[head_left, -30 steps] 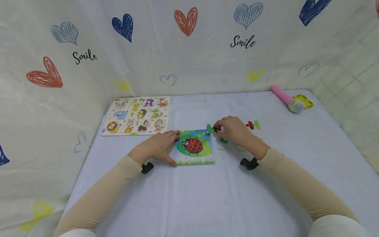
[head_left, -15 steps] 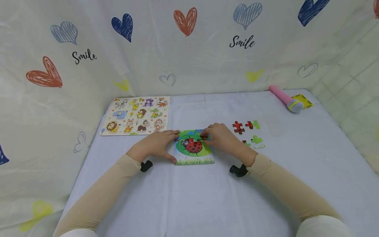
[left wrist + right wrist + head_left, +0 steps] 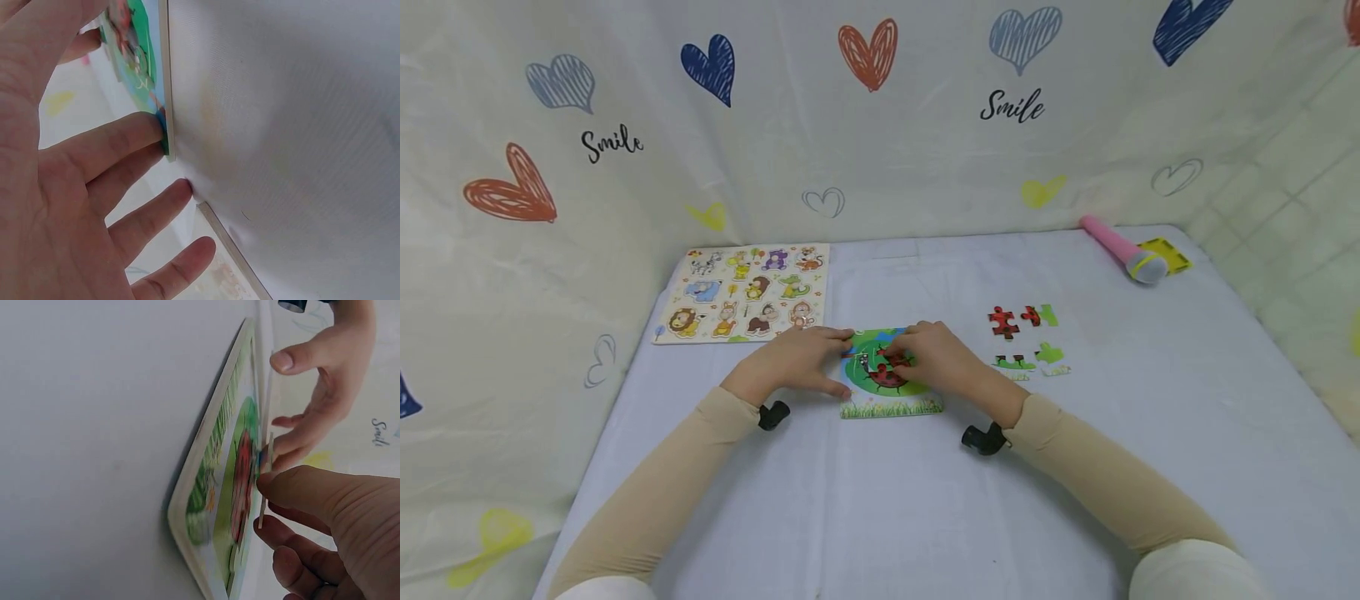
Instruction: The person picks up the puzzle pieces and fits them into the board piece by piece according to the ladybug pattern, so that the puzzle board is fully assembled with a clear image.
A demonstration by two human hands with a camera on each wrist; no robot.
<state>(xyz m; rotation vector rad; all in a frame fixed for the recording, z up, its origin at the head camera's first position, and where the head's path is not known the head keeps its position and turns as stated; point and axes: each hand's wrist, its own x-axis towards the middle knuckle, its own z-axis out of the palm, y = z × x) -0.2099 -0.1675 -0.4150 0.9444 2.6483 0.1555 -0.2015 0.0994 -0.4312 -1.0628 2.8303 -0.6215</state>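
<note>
A square ladybug puzzle board (image 3: 891, 410) lies flat in the middle of the table. My left hand (image 3: 793, 362) rests at its left side; in the left wrist view its fingers are extended, and the index fingertip touches the edge of the board (image 3: 167, 81). My right hand (image 3: 943, 362) is over the board's right half, pinching a thin puzzle piece (image 3: 262, 514) between thumb and fingers. From the right wrist view the piece is edge-on above the ladybug picture. The fingers partly hide the piece and the picture in the head view.
Several loose puzzle pieces (image 3: 1003, 322) lie right of the board, red and green ones. An animal puzzle board (image 3: 741, 293) is at the back left. A pink toy microphone (image 3: 1123, 248) lies at the back right, beside a yellow square item (image 3: 1167, 255).
My right hand has moved left from beside the board to over the ladybug picture, carrying the puzzle piece. The loose pieces it covered now show. My left hand has stayed at the board's left edge.
</note>
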